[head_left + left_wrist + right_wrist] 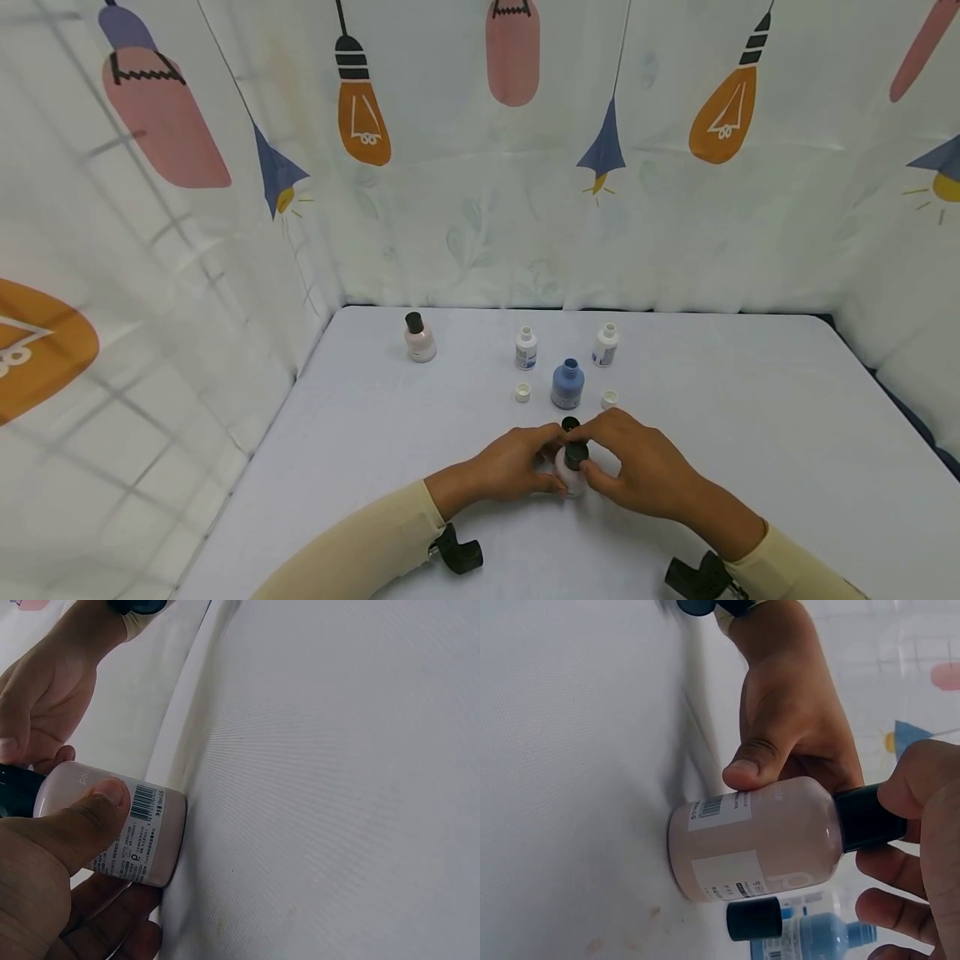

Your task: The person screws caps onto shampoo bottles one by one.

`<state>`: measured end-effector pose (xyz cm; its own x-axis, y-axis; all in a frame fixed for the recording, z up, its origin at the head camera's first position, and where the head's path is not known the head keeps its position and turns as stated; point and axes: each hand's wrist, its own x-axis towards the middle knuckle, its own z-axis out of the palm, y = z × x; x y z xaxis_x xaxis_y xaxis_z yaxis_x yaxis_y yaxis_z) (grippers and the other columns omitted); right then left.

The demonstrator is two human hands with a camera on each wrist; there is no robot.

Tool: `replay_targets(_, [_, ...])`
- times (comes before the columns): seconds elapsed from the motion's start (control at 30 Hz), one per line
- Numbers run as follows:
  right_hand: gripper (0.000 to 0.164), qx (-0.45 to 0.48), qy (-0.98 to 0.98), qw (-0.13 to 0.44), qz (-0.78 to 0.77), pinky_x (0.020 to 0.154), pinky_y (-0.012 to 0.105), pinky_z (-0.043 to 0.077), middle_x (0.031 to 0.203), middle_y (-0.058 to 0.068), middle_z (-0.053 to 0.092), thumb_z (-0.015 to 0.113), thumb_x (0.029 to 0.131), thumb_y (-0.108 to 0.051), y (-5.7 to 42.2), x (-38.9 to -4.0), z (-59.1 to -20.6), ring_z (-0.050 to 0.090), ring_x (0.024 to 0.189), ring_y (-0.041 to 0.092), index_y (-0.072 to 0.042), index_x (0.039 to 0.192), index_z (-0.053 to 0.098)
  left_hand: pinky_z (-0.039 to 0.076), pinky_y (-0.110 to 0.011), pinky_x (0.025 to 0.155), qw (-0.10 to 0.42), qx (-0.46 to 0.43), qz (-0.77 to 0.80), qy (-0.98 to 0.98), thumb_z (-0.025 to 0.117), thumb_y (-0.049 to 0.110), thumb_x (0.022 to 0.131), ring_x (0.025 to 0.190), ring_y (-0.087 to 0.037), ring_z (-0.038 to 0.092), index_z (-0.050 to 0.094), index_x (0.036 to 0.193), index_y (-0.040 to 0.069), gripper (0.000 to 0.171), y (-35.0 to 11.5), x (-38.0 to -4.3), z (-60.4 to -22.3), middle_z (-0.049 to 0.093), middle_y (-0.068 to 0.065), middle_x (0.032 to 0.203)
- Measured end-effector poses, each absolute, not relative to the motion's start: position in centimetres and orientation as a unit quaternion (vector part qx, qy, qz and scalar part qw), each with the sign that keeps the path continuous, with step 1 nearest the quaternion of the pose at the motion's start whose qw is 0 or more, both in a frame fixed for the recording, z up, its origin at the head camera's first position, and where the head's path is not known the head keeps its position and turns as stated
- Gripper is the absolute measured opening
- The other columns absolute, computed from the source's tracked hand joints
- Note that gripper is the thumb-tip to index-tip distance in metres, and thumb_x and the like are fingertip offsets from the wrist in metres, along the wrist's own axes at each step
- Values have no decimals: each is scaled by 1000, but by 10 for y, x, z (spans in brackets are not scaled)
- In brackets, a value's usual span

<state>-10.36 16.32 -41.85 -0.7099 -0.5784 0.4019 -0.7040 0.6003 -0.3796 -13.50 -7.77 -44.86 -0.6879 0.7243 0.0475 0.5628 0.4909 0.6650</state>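
A pale pink bottle (572, 481) stands upright on the white-covered table. My left hand (512, 463) grips its body, with the thumb across the printed label in the left wrist view. My right hand (647, 467) pinches the bottle's black cap (868, 816) between thumb and fingers; the cap sits on the neck. Just behind stands a loose black cap (754, 919), partly covered by the right hand in the head view. Beyond it is an uncapped blue bottle (567, 386).
Two small white bottles (527, 348) (605, 345) stand uncapped at the back. Two white caps (522, 392) (609, 399) lie in front of them. Another pink bottle (420, 338) with a black cap stands at the back left. A printed curtain (465, 233) encloses the table.
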Motion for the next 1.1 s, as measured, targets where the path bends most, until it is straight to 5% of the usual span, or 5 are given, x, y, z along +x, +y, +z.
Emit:
replay_targets(0.67, [43,363,-891,121,245,77,31,58,116,-12,63,84,85,-23,162,-104,-417,62,104,7,-23,124,68,49,-20,90,120,380,341,851,85,31,86,105,5,60,58,129,20,52,-78,-134,-448,68,14,115])
replay_targets(1.1, [32,377,-895,120,205,74,30,57,114,-11,65,77,95,-33,162,-103,-413,60,104,7,-21,123,68,49,-21,93,118,384,348,847,84,29,87,107,5,60,57,129,20,51,-77,-133,-449,68,13,117])
